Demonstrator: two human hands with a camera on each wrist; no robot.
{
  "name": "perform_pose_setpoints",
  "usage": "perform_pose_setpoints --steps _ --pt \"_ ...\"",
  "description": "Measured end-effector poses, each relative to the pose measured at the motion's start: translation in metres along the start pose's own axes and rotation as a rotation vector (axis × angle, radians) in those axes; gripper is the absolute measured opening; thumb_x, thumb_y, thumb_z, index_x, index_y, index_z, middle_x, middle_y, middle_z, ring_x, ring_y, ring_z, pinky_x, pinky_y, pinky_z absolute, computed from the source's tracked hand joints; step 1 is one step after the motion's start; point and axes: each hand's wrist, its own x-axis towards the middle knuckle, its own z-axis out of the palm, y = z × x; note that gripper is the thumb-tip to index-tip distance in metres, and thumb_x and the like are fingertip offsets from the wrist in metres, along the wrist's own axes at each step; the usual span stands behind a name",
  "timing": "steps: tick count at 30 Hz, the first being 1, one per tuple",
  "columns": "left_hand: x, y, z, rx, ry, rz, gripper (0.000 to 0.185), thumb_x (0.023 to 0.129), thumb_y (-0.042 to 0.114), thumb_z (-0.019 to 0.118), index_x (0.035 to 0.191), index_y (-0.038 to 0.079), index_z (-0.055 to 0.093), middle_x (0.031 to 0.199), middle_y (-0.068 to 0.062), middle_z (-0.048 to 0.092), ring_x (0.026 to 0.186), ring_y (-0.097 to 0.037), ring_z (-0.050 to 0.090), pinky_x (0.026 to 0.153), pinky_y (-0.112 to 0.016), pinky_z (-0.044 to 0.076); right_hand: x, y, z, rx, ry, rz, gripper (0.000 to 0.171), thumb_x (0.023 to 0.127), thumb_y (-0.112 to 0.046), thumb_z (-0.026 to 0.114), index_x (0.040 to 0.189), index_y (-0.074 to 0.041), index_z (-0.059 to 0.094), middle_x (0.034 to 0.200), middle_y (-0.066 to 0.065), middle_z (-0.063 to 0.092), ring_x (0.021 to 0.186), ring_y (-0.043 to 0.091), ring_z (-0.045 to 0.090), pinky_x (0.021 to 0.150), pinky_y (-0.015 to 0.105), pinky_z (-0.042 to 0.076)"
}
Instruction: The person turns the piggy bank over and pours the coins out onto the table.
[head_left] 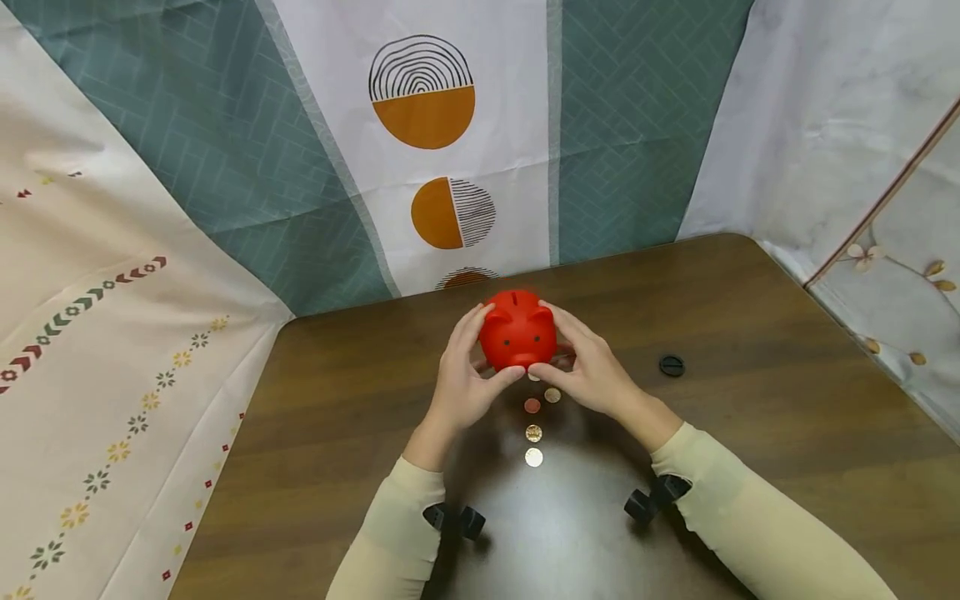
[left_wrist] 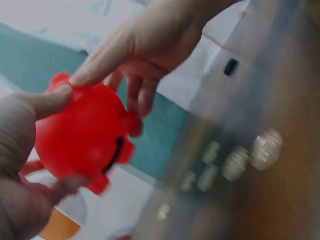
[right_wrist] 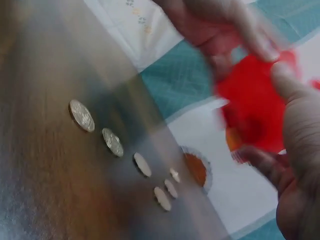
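A red piggy bank [head_left: 517, 327] is held between both hands above the table, its snout towards me and its coin slot on top in the head view. My left hand [head_left: 463, 383] grips its left side, thumb near the snout. On the other side my right hand [head_left: 592, 371] grips it, thumb likewise by the snout. The left wrist view shows a dark opening [left_wrist: 113, 156] in the underside between the feet. Several coins [head_left: 533, 433] lie on the table just below the bank. Both wrist views are blurred.
A round black plug [head_left: 671, 366] lies on the wooden table [head_left: 337, 467], right of the coins. Patterned cloths [head_left: 480, 125] hang behind the table's far edge and at both sides. A black wrist camera [head_left: 472, 522] sits on each sleeve.
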Motion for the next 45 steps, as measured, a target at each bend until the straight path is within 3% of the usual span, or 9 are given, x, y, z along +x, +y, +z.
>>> perform_pose_setpoints --steps 4,13,21,23,29,34,37,42,45 --pt "-0.003 0.007 -0.003 -0.037 -0.04 -0.14 0.078 0.076 0.0 0.079 0.142 -0.001 0.039 0.148 -0.022 0.031 0.126 -0.037 0.045 0.079 -0.048 0.055 -0.003 0.004 0.004 0.001 -0.062 0.108 0.084 0.08 -0.035 0.078 0.15 -0.03 0.031 0.148 -0.001 0.038 0.104 0.027 0.064 0.074 0.033 0.058" --pt "-0.005 0.004 0.0 -0.072 -0.056 -0.192 0.078 0.077 0.002 0.079 0.143 -0.001 0.039 0.149 -0.021 0.031 0.129 -0.034 0.042 0.081 -0.049 0.054 -0.009 0.006 0.008 0.022 -0.041 0.16 0.082 0.08 -0.035 0.078 0.148 -0.035 0.032 0.145 -0.006 0.041 0.1 0.024 0.065 0.074 0.031 0.057" --pt "-0.004 -0.003 0.006 -0.025 -0.003 0.049 0.078 0.071 0.0 0.083 0.139 0.002 0.045 0.15 -0.019 0.03 0.13 -0.034 0.043 0.081 -0.043 0.054 -0.012 -0.003 0.001 -0.03 0.072 -0.05 0.09 0.074 -0.016 0.084 0.149 -0.015 0.035 0.151 0.008 0.034 0.107 0.029 0.063 0.078 0.037 0.056" --pt "-0.003 -0.002 0.006 -0.012 0.007 0.059 0.078 0.071 0.001 0.083 0.139 0.002 0.045 0.149 -0.018 0.032 0.127 -0.033 0.046 0.078 -0.042 0.056 -0.011 -0.005 0.001 -0.013 0.068 -0.039 0.089 0.075 -0.017 0.084 0.149 -0.015 0.034 0.149 0.008 0.038 0.103 0.029 0.065 0.076 0.036 0.057" --pt "-0.005 0.008 0.0 -0.042 -0.019 -0.142 0.076 0.076 0.005 0.08 0.142 0.002 0.042 0.142 -0.017 0.041 0.112 -0.035 0.053 0.066 -0.041 0.058 -0.01 -0.004 0.005 0.048 -0.036 0.19 0.081 0.081 -0.035 0.077 0.148 -0.033 0.034 0.141 -0.002 0.046 0.09 0.024 0.068 0.072 0.034 0.058" --pt "-0.006 0.008 -0.001 -0.06 -0.037 -0.176 0.076 0.077 0.005 0.079 0.143 0.001 0.041 0.143 -0.018 0.04 0.114 -0.037 0.052 0.068 -0.047 0.057 -0.012 -0.001 0.009 0.064 -0.029 0.221 0.08 0.08 -0.033 0.078 0.147 -0.033 0.034 0.14 -0.003 0.046 0.09 0.025 0.068 0.07 0.033 0.058" --pt "-0.007 0.003 0.0 -0.056 -0.019 -0.12 0.076 0.076 0.003 0.079 0.142 0.002 0.041 0.143 -0.018 0.04 0.113 -0.035 0.053 0.067 -0.046 0.058 -0.012 -0.001 0.009 0.053 -0.013 0.169 0.08 0.081 -0.033 0.077 0.148 -0.031 0.035 0.141 -0.002 0.045 0.091 0.024 0.068 0.07 0.034 0.058" --pt "-0.009 -0.005 0.004 0.014 0.038 0.143 0.079 0.069 0.001 0.084 0.138 0.002 0.046 0.147 -0.021 0.033 0.126 -0.035 0.046 0.076 -0.044 0.056 -0.012 -0.008 0.003 -0.031 0.094 -0.105 0.088 0.072 -0.017 0.085 0.146 -0.01 0.038 0.15 0.013 0.036 0.109 0.033 0.062 0.075 0.038 0.057" --pt "-0.005 -0.004 0.003 0.009 0.027 0.112 0.079 0.07 0.001 0.084 0.14 0.003 0.045 0.148 -0.02 0.033 0.127 -0.034 0.046 0.077 -0.043 0.056 -0.008 -0.012 0.0 -0.028 0.09 -0.089 0.087 0.072 -0.011 0.085 0.146 -0.009 0.038 0.148 0.014 0.038 0.102 0.035 0.064 0.071 0.039 0.058"
